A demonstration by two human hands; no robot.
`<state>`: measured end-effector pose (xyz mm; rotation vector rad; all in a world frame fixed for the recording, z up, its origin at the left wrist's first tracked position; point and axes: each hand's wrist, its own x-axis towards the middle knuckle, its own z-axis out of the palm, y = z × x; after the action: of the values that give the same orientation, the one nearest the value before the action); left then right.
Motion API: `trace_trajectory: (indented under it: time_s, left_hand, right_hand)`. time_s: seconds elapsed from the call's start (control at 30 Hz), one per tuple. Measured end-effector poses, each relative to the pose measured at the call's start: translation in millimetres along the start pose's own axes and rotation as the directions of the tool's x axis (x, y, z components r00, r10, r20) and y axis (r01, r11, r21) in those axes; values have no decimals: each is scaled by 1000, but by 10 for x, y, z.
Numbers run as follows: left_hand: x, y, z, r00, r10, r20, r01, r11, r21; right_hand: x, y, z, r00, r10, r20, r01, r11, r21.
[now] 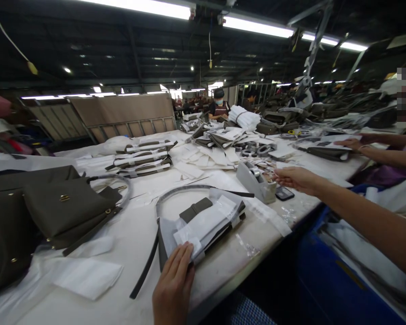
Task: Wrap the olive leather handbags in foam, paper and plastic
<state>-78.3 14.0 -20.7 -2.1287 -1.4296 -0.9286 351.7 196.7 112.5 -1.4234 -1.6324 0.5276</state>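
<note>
A flat, folded dark olive bag [195, 208] lies before me, partly covered by white wrapping sheets [203, 224]. Its wrapped strap [165, 195] arches out behind it, and a dark strap end trails to the left. My left hand [176, 280] lies on the bag's near end, fingers stretched flat over the white sheet. Over to the right, my right hand [299, 179] has its fingertips pinched together beside a grey tape dispenser [253, 183]. Whatever is between those fingertips is too small to make out. A dark phone-like object [284, 193] lies below that hand.
Finished olive handbags [61, 203] stand at left, near loose white sheets [88, 277]. Wrapped bags [144, 158] are stacked behind, beside scattered white pieces [203, 158]. A co-worker's hands [353, 143] hold a bag at right. A blue bin [325, 262] stands below the table's edge.
</note>
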Motion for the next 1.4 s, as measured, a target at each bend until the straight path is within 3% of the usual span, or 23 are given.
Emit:
trace_trajectory:
  time_s: [0.1,0.27,0.43,0.57,0.63,0.7,0.73,0.83,0.93,1.03,1.23,1.4]
  left_hand:
    - [-18,-6,5,1000,-12,11,12,1000,-14]
    - [-27,-4,2,1000,-11,22,11,1000,-20]
    - [-23,3,-3,1000,-13,10,13,1000,-20]
    - [-33,-8,-11,998,-46,37,48,997,-59]
    - [-32,-11,-17,997,-62,47,65,995,-76]
    - [-28,-10,-21,996,-73,51,77,993,-85]
    - [-25,-9,-22,996,-77,50,81,993,-86]
    - [-18,4,-26,994,-100,52,104,991,-83]
    - [-8,35,-52,984,-157,89,165,982,-89]
    - [14,66,-87,976,-186,118,198,975,-105]
    - [47,86,-99,944,-274,182,304,938,-165]
    - [31,104,-72,944,-295,150,322,922,-213]
  right_hand:
    - [-327,86,-90,982,164,96,-173,980,98]
    - [-674,328,14,958,285,38,-287,937,202]
    - [-695,594,227,949,314,-31,-305,938,167]
    - [-666,749,145,942,323,-92,-321,947,33]
    - [-711,766,10,974,203,-98,-216,966,-145]
    - [-788,722,-133,1000,-29,-9,24,928,-373]
    - [-831,674,-191,987,-141,73,159,873,-461]
    - [-941,412,-240,902,-286,323,421,744,-519]
    - [-1000,11,-51,803,-338,491,566,692,-448]
    - [-1020,-447,318,663,-424,617,696,653,-298]
    - [-951,-1231,1195,285,-576,766,875,482,37]
    - [-806,-1566,1774,112,-568,815,880,438,185]
